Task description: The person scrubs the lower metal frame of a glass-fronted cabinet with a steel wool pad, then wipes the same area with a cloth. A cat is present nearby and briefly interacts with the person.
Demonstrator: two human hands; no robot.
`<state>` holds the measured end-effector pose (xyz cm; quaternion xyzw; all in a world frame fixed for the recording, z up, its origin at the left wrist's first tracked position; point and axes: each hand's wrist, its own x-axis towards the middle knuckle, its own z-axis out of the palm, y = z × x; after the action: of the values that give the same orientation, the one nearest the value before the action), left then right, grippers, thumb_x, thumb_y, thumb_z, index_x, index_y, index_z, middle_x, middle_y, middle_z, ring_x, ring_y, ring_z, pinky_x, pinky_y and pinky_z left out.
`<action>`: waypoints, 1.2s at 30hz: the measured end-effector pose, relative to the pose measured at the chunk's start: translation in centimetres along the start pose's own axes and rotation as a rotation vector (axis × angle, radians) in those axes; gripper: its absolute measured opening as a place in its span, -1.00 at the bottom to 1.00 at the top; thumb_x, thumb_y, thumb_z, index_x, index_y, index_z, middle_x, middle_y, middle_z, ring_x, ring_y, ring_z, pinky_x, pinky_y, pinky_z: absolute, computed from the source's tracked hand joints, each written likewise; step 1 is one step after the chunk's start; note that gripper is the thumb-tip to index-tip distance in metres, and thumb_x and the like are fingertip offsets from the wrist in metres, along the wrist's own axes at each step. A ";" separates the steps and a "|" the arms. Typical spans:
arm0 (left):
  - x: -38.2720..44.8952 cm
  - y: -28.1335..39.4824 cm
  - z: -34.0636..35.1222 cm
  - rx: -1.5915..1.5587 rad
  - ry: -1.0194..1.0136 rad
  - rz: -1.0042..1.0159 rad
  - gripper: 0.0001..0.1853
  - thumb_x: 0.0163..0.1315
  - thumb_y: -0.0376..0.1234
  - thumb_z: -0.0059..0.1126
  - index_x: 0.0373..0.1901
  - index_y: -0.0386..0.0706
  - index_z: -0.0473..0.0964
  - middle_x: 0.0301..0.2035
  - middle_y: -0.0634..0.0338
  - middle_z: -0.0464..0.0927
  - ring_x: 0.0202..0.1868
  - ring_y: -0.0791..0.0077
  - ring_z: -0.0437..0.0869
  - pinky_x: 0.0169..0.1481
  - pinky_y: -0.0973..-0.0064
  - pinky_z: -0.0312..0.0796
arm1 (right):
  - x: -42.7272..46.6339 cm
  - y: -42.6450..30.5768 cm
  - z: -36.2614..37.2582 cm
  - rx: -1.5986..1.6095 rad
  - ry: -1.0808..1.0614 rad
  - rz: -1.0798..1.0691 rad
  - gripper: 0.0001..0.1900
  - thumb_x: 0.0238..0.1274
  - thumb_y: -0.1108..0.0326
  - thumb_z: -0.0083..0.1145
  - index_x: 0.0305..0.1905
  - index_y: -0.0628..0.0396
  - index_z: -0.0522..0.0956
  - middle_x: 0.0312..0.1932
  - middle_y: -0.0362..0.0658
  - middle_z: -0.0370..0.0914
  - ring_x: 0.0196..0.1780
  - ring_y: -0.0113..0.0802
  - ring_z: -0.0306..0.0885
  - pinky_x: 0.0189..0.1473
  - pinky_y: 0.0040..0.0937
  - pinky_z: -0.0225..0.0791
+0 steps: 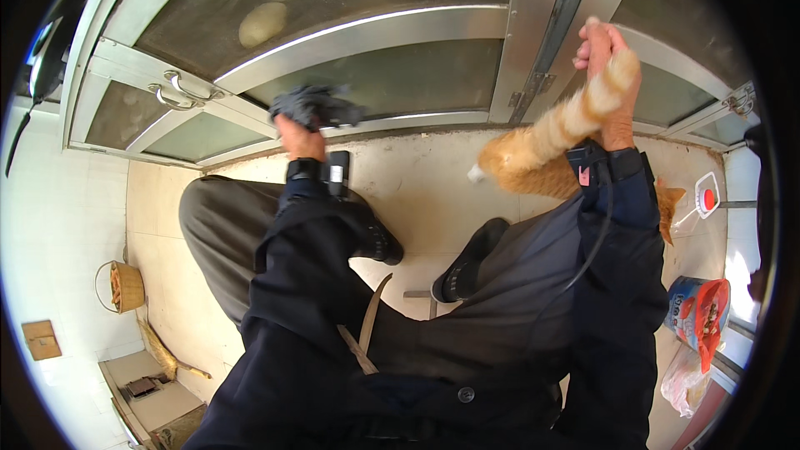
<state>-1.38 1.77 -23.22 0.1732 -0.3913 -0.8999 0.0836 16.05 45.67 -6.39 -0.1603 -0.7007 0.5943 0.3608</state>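
My left hand [300, 137] grips a crumpled dark grey cloth [312, 106] in front of the lower glass panel of a metal-framed cabinet [387, 78]. The cloth is blurred. At the right, my right hand [603, 50] is raised before the cabinet frame, its fingers curled. An orange cat [531, 165] stands on the floor beneath my right forearm. Its striped tail [581, 100] rises across that hand and wrist, hiding part of them. Whether the hand holds anything cannot be told. The cat's middle is behind my sleeve.
A black object with a white label [339, 172] is by my left wrist. Curved metal handles [178, 90] project from the cabinet at left. A basket [127, 287] and a hand broom [165, 350] lie left; a clear bottle with red cap [707, 199] and a printed bucket [694, 309] are right.
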 end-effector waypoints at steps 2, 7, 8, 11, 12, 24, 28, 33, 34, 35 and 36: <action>3.9 3.0 -5.2 0.316 -0.291 0.269 -0.62 0.15 -0.50 -0.25 -0.06 -0.38 0.51 -0.19 0.10 0.65 -0.27 0.38 0.63 -0.12 0.59 0.51 | 0.1 -0.1 0.0 -0.028 -0.019 -0.003 -0.61 0.37 0.00 0.15 -0.36 0.15 0.57 -0.59 -0.34 0.44 -0.53 -0.65 0.38 -0.43 -0.64 0.28; 8.7 2.6 -11.9 -0.332 0.132 -0.135 -0.78 0.29 -0.36 -0.11 -0.35 -0.03 0.60 -0.39 0.30 0.67 -0.40 0.39 0.67 -0.31 0.45 0.62 | -0.6 -0.9 1.3 0.045 -0.121 -0.011 -0.71 0.37 0.17 0.20 -0.21 0.24 0.61 -0.50 -0.30 0.44 -0.45 -0.61 0.33 -0.39 -0.63 0.26; 8.5 1.2 -11.9 -0.251 0.229 -0.026 -0.78 0.30 -0.34 -0.09 -0.31 -0.03 0.61 -0.36 0.29 0.68 -0.38 0.38 0.69 -0.28 0.46 0.63 | -0.8 -1.1 1.5 0.050 -0.151 -0.039 -0.72 0.37 0.19 0.20 -0.21 0.24 0.62 -0.49 -0.30 0.44 -0.44 -0.61 0.33 -0.38 -0.63 0.25; 6.5 -2.9 -10.7 -0.137 0.237 0.021 -0.76 0.31 -0.30 -0.08 -0.19 -0.04 0.62 -0.35 0.27 0.67 -0.38 0.37 0.70 -0.21 0.42 0.64 | -0.9 -1.4 2.2 -0.044 -0.125 -0.045 -0.73 0.37 0.21 0.21 -0.19 0.25 0.63 -0.49 -0.30 0.44 -0.43 -0.61 0.33 -0.36 -0.64 0.24; 5.6 -4.2 -10.1 -0.141 0.283 0.005 -0.75 0.30 -0.32 -0.08 -0.16 -0.08 0.61 -0.30 0.24 0.66 -0.34 0.35 0.68 -0.19 0.40 0.64 | -0.8 -1.4 2.3 -0.034 -0.119 -0.029 -0.72 0.37 0.20 0.21 -0.17 0.25 0.63 -0.48 -0.31 0.43 -0.41 -0.61 0.33 -0.33 -0.65 0.23; -8.4 -18.1 -0.1 0.290 0.056 -0.535 -0.61 0.19 -0.46 0.00 0.07 0.03 0.45 -0.04 0.26 0.53 0.02 0.34 0.56 -0.19 0.24 0.50 | -0.8 -1.2 3.0 -0.124 -0.141 0.003 -0.68 0.37 0.16 0.20 -0.16 0.27 0.60 -0.47 -0.32 0.40 -0.38 -0.60 0.32 -0.27 -0.65 0.21; -10.3 -19.2 0.9 0.265 -0.010 -0.463 -0.60 0.16 -0.49 0.05 0.08 -0.06 0.41 -0.05 0.14 0.56 -0.09 0.25 0.67 -0.19 0.28 0.61 | -1.0 -1.2 2.9 -0.171 -0.159 -0.033 -0.69 0.37 0.15 0.19 -0.16 0.25 0.61 -0.46 -0.32 0.41 -0.37 -0.60 0.33 -0.27 -0.65 0.21; -8.6 -15.9 -1.4 0.225 0.011 -0.501 -0.62 0.19 -0.32 0.05 0.08 0.04 0.37 -0.16 0.20 0.59 -0.16 0.36 0.63 -0.31 0.38 0.51 | -1.0 -1.0 2.5 -0.151 -0.254 -0.017 -0.71 0.38 0.15 0.18 -0.18 0.21 0.61 -0.45 -0.33 0.43 -0.37 -0.62 0.33 -0.28 -0.66 0.22; -8.2 -15.4 -1.4 0.167 0.001 -0.585 -0.68 0.25 -0.24 0.03 0.04 0.00 0.41 -0.13 0.23 0.58 -0.14 0.38 0.59 -0.31 0.41 0.48 | -1.0 -1.0 2.6 -0.154 -0.267 -0.017 -0.71 0.38 0.15 0.18 -0.19 0.21 0.61 -0.45 -0.33 0.43 -0.37 -0.63 0.33 -0.28 -0.66 0.22; -8.0 -15.0 -1.2 0.041 -0.056 -0.601 -0.68 0.28 -0.21 0.00 0.04 -0.04 0.43 -0.10 0.20 0.57 -0.11 0.35 0.59 -0.29 0.44 0.50 | -1.1 -1.1 2.6 -0.144 -0.296 -0.019 -0.72 0.38 0.15 0.18 -0.19 0.20 0.61 -0.45 -0.34 0.43 -0.37 -0.63 0.32 -0.29 -0.66 0.23; -7.7 -14.8 -0.6 -0.080 -0.087 -0.658 -0.67 0.31 -0.19 -0.02 0.05 -0.08 0.44 -0.07 0.18 0.57 -0.09 0.31 0.60 -0.27 0.47 0.52 | -1.3 -1.2 2.7 -0.131 -0.315 -0.012 -0.74 0.38 0.17 0.18 -0.21 0.18 0.62 -0.45 -0.35 0.43 -0.37 -0.65 0.31 -0.29 -0.67 0.23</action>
<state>5.73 13.66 -32.58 0.2482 -0.2821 -0.8999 -0.2215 15.25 42.61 -5.77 -0.0842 -0.7868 0.5629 0.2387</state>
